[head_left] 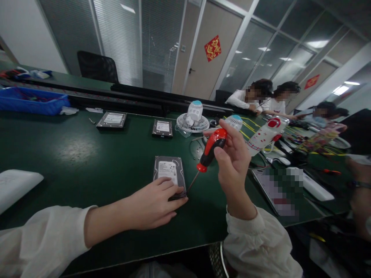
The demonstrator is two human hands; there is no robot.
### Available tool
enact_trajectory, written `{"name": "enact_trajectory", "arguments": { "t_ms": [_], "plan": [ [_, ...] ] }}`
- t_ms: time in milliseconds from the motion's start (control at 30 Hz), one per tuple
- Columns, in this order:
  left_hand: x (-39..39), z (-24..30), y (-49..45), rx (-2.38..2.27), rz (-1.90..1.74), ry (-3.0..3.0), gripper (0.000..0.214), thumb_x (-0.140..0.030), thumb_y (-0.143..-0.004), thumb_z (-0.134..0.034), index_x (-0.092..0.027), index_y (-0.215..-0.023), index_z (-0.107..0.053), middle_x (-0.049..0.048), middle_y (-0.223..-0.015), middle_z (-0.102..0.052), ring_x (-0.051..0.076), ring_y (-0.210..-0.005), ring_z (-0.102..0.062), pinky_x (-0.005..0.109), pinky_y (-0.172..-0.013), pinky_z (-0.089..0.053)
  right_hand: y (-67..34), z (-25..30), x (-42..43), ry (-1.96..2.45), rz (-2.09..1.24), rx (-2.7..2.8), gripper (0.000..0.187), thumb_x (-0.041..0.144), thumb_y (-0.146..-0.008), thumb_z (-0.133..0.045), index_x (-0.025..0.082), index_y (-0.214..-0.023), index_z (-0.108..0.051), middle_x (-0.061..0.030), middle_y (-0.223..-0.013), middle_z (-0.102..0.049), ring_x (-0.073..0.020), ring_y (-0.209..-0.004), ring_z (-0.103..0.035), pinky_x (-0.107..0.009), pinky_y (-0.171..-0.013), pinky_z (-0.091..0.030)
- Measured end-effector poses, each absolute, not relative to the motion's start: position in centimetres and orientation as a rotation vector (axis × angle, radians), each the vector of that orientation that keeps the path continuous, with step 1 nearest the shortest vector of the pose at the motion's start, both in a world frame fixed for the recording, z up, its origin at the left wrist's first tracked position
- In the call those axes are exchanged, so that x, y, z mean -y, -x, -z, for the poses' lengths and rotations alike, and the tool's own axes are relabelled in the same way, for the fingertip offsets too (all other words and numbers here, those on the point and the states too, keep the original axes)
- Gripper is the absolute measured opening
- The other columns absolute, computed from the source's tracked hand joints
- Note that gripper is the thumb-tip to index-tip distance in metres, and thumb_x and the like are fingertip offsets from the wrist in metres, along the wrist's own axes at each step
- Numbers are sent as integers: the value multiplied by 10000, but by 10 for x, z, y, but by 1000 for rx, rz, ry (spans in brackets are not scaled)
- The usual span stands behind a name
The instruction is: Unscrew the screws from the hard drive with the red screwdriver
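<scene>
A hard drive [168,166] with a white label lies flat on the green table in front of me. My left hand [158,200] comes in from the left and holds the drive's near end, its fingers over the top and near edge. My right hand [233,158] is closed round the red and black handle of a screwdriver [213,148]. The screwdriver slants down to the left, its tip at the drive's near right corner. Whether the tip sits in a screw is too small to tell.
Two more hard drives [111,120] [162,127] lie farther back. White fans [194,116], a white bottle [266,135] and a phone [271,193] are to the right. A blue bin [31,101] stands at the back left. Several people [272,102] sit at the far right.
</scene>
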State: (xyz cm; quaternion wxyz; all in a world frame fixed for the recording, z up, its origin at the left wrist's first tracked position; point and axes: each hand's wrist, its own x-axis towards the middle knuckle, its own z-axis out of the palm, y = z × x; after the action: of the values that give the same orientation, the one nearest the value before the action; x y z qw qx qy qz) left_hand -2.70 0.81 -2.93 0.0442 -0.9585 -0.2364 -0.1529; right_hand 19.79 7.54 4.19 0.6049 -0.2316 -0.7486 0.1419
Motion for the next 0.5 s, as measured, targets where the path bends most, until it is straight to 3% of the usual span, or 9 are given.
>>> {"name": "enact_trajectory", "arguments": {
  "t_ms": [100,233,333,433,500],
  "plan": [
    [-8,29,27,739,460,2930,448,-335,-1014,-600,-194,-1439,-601,125,-1379,-649,315,-1161,-615,481,-1043,-469,-198,-42,-75,578,-226,1737,487,300,-941,-664,303,-1424,-604,-87,-1280,-675,-263,-1144,-677,-529,-1018,-573],
    [-8,30,27,727,456,2924,459,-326,-998,-623,-200,-1439,-600,130,-1378,-650,311,-1165,-615,480,-1047,-460,-198,-41,-74,665,-64,1722,628,280,-826,-826,313,-1415,-612,-80,-1296,-655,-286,-1167,-654,-531,-1006,-571],
    [-8,30,28,710,452,2914,456,-329,-1000,-619,-199,-1437,-602,131,-1379,-651,313,-1165,-616,479,-1042,-460,-198,-40,-71,630,-154,1724,596,237,-903,-727,323,-1468,-560,-81,-1381,-650,-286,-1236,-660,-548,-1077,-541],
    [-8,29,27,710,458,2913,445,-338,-1013,-600,-193,-1433,-604,128,-1374,-654,311,-1158,-616,476,-1034,-463,-199,-39,-68,585,-237,1726,505,225,-970,-606,313,-1464,-549,-84,-1317,-676,-268,-1185,-681,-537,-1049,-547],
    [-8,28,27,714,458,2912,442,-336,-1011,-605,-192,-1428,-608,126,-1367,-657,306,-1152,-617,471,-1032,-463,-199,-40,-69,584,-187,1720,461,255,-960,-634,303,-1416,-587,-79,-1271,-670,-261,-1149,-669,-517,-1018,-553]
  ]
}}
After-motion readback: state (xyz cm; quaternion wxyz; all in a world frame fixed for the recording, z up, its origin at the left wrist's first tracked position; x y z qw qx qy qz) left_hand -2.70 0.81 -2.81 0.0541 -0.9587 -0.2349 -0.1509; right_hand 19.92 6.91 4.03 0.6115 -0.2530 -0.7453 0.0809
